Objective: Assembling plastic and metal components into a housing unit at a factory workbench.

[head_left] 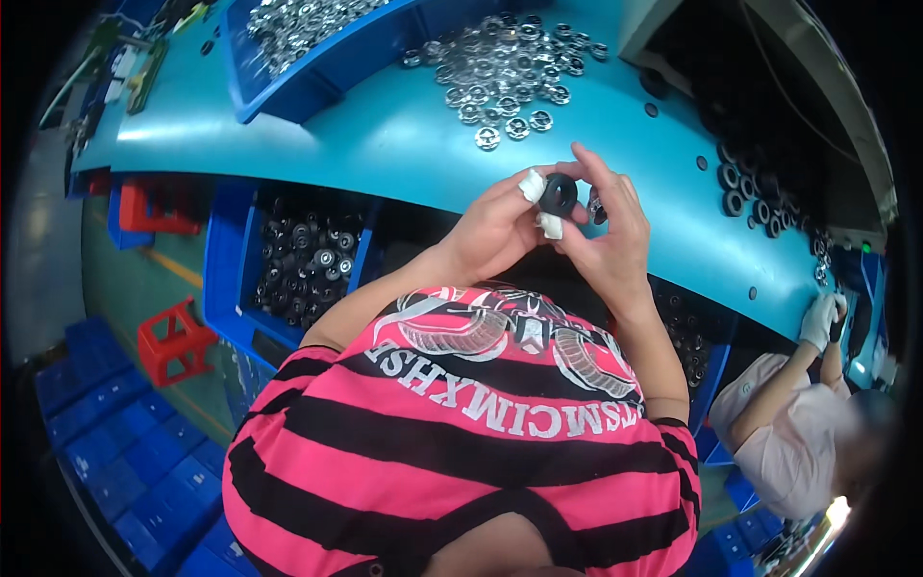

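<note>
A small black ring-shaped part (559,195) is held up between my two hands, above the near edge of the blue table. My left hand (492,229) grips it from the left, with a white wrapping on one fingertip. From the right, my right hand (615,231) closes on the same part, its thumb tip also wrapped in white and its index finger raised. Against the right fingers sits a shiny round piece (597,208), partly hidden. Beyond the hands, a pile of clear and chrome round pieces (507,77) lies on the table (365,135).
A blue bin (279,96) of shiny pieces stands at the far left. Below the table edge, another blue bin (223,255) holds dark round parts. Black rings (745,188) lie at right. A co-worker's gloved hand (819,322) works there. Red stools (175,338) stand left.
</note>
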Motion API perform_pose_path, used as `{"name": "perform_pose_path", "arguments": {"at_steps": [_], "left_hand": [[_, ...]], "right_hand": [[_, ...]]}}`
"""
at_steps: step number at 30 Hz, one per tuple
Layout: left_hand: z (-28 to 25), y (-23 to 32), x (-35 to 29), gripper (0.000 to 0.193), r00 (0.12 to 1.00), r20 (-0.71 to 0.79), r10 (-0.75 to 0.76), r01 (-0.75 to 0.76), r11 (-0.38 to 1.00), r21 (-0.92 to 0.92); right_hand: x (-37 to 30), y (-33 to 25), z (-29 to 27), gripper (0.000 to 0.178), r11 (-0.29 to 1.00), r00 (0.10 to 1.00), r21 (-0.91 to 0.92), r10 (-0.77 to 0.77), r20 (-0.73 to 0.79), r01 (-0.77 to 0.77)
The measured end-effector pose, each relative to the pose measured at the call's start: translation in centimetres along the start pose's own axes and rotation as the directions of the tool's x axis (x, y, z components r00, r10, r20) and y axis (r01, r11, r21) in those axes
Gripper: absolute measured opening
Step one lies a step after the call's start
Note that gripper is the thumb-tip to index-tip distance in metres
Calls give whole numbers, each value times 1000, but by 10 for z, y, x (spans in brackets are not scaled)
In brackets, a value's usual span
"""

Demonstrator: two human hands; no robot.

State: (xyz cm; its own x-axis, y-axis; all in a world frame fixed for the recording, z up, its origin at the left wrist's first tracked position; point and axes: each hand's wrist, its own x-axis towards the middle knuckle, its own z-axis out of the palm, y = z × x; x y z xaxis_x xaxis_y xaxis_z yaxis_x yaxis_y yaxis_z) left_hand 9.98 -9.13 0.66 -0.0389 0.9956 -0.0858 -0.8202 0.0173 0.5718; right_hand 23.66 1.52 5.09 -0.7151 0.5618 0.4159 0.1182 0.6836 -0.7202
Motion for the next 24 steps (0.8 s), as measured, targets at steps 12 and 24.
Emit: {"name": "perform_pose_path", "arguments": {"at_steps": [12, 24], "left_hand": [[-19, 9, 1, 53, 999, 8, -36, 37, 971, -238], [-20, 8, 1, 55, 999, 15, -50, 52, 979, -195]], "right_hand": [[-20, 29, -18, 56, 399, 818, 774, 515, 255, -492], [-25, 30, -9, 50, 414, 824, 764, 504, 260, -495]]}}
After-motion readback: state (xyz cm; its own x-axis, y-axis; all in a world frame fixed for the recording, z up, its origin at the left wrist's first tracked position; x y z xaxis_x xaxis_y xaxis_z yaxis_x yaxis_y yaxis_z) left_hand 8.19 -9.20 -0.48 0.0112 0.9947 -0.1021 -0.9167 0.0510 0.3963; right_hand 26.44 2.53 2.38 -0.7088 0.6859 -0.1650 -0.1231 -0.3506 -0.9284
